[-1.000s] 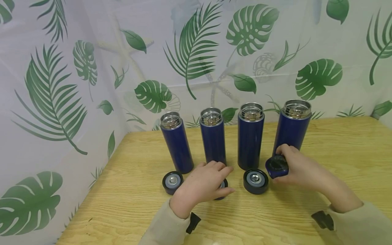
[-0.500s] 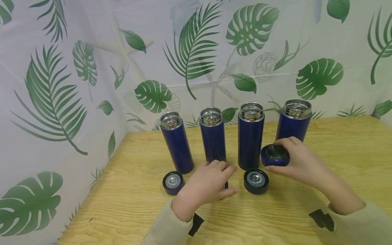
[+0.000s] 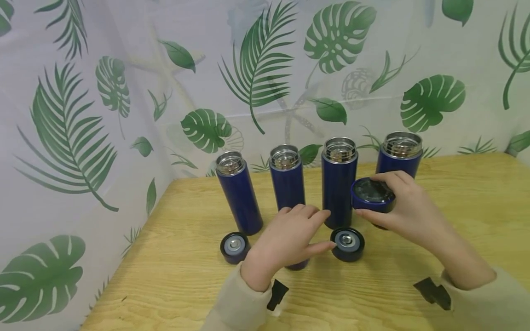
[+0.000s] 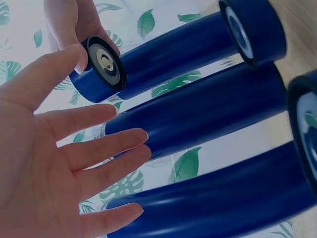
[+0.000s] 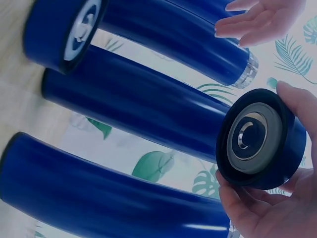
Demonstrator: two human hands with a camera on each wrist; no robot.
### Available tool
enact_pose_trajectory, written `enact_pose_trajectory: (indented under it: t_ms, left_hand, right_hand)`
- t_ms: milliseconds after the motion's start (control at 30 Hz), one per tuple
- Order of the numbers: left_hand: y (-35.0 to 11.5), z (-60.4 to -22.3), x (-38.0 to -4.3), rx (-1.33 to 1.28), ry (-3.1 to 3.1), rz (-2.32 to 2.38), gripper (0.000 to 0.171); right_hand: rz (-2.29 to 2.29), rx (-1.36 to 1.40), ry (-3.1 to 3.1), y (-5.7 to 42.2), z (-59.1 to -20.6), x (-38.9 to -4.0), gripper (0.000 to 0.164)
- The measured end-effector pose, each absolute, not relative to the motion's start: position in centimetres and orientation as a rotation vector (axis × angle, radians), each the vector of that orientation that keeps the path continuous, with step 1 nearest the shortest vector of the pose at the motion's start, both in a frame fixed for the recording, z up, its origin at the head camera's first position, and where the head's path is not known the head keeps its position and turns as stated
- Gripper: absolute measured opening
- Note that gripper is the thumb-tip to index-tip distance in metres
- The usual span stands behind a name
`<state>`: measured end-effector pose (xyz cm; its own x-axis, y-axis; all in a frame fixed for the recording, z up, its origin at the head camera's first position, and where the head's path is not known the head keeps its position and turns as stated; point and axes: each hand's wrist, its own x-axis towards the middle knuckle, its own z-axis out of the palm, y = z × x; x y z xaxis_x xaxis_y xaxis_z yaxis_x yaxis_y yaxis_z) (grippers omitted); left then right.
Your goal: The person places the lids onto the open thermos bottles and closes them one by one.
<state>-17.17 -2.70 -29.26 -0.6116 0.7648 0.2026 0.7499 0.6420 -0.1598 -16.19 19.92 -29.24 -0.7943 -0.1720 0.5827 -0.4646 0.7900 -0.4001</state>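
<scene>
In the head view, my right hand [image 3: 414, 214] pinches a blue bottle lid [image 3: 374, 193] by its rim, dark top upward, in front of the rightmost open blue thermos bottle [image 3: 399, 161]. The right wrist view shows that lid's underside [image 5: 253, 139] with a grey seal and metal centre. My left hand [image 3: 290, 236] hovers with spread fingers over a lid [image 3: 299, 265] that it mostly hides. Nothing lies in its palm in the left wrist view. Another upturned lid [image 3: 348, 244] sits beside the left thumb.
Three more uncapped blue thermos bottles stand in a row: left bottle [image 3: 240, 197], second bottle [image 3: 287, 184] and third bottle [image 3: 339, 184]. An upturned lid [image 3: 234, 247] lies before the left bottle. Behind the wooden table [image 3: 165, 280] hangs a leaf-print cloth [image 3: 145, 119].
My right hand has raised the lid and turned its top toward the head camera. My left hand has shifted a little right and up, with fingers still spread.
</scene>
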Motion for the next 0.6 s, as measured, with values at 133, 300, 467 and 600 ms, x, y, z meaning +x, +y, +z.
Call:
enact_pose_trajectory:
  t_ms: [133, 300, 467, 600]
  left_hand:
    - [-1.9, -28.6, -17.1, -1.209, -2.638, 0.080, 0.060]
    - [-0.7, -27.7, -16.9, -1.233, -2.633, 0.041, 0.062]
    - [0.3, -27.1, -17.0, -1.253, -2.597, -0.004, 0.062]
    - [1.0, -26.8, -17.2, -1.261, -2.585, -0.025, 0.062]
  right_hand:
    - [0.761, 0.437, -2.450, 20.1, -28.7, -16.1, 0.063]
    - [0.811, 0.404, -2.405, 20.4, -28.0, -15.9, 0.063]
    - [0.824, 0.384, -2.353, 20.8, -27.2, -15.9, 0.063]
    - [0.831, 0.360, -2.323, 21.1, -26.5, -15.8, 0.063]
